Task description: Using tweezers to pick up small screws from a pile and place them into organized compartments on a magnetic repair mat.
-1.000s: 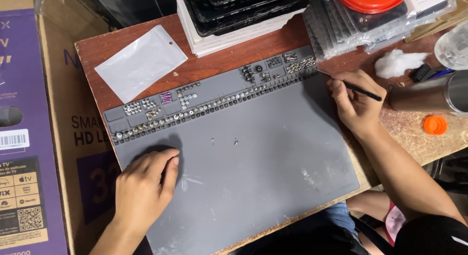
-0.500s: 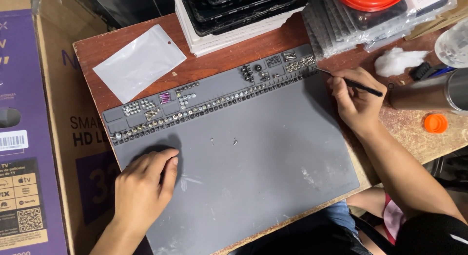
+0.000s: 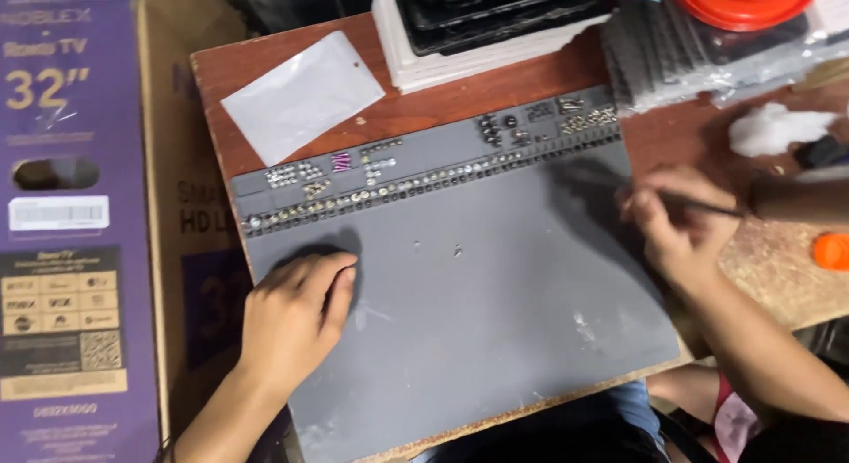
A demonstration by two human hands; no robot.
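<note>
The left hand [image 3: 296, 317] lies flat, palm down, on the grey rubber work mat [image 3: 460, 321] that covers the brown wooden surface [image 3: 495, 91]. The right hand [image 3: 676, 229], blurred, pinches a thin black tool [image 3: 703, 205] at the mat's right edge. Small metal screws [image 3: 389, 189] fill the mat's upper compartments. A clear plastic pouch [image 3: 302, 96] lies beyond.

Both hands were low over the work.
Left hand [image 3: 296, 317] lay flat, palm down; right hand [image 3: 676, 229] was curled, fingers pinched.
</note>
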